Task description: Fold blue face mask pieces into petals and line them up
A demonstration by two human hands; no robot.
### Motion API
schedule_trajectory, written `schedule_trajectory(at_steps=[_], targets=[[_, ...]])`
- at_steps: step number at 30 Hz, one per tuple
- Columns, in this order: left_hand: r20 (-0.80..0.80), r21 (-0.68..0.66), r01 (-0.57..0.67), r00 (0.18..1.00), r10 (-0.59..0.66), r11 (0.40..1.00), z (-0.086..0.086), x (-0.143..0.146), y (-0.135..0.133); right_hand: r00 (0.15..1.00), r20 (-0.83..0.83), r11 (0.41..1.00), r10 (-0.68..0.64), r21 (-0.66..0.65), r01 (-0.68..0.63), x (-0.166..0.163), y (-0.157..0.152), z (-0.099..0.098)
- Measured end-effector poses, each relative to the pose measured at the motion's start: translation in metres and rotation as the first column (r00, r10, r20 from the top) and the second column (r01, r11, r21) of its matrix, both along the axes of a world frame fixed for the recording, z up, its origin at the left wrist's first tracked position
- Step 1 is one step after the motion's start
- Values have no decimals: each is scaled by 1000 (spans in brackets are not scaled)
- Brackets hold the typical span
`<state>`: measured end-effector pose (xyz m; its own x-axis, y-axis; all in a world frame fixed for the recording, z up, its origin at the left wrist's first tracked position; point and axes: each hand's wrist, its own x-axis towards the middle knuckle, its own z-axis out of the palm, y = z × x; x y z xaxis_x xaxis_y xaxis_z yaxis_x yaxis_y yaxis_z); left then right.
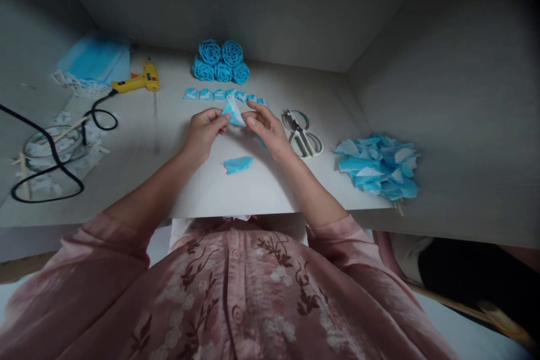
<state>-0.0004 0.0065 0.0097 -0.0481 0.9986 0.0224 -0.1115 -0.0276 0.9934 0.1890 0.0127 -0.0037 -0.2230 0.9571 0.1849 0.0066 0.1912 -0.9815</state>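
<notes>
My left hand [203,133] and my right hand [266,128] meet above the white table [236,197], both pinching a small light-blue fabric piece [233,112] between thumbs and fingertips. Another blue scrap [238,164] lies flat on the table just below my hands. A row of small folded blue pieces [219,94] sits just beyond my fingers. Behind that row rests a cluster of finished blue fabric roses [221,62].
White-handled scissors [302,134] lie right of my right hand. A heap of cut blue pieces [379,166] sits at the right. A yellow glue gun [137,82] with black cord [54,166], blue face masks [95,62] and a glass dish [53,146] occupy the left.
</notes>
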Motion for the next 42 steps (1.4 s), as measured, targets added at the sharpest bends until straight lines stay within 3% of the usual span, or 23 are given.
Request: schedule_trajectory(at_steps=[4, 8, 14, 20, 25, 34, 42], targets=[[-59, 26, -4, 998, 5, 1000, 0, 6, -5, 999, -20, 998, 45, -49, -46, -6, 0, -6], [24, -15, 47, 999, -47, 999, -3, 5, -3, 994, -79, 993, 77, -81, -84, -5, 3, -13], [53, -76, 97, 994, -93, 992, -2, 1, 0, 977, -66, 967, 204, -144, -212, 5, 3, -6], [-59, -8, 123, 991, -123, 992, -5, 0, -1, 997, -28, 995, 69, -70, -70, 5, 0, 5], [-175, -7, 146, 974, -145, 989, -5, 5, -6, 998, -5, 996, 66, -54, -66, 1, 2, 0], [-234, 7, 226, 948, -218, 974, -4, 8, -11, 998, -59, 996, 33, -79, -38, 1, 1, 0], [-200, 19, 214, 958, -206, 977, -1, 7, -10, 991, -130, 989, 30, -137, -48, 2, 0, 3]])
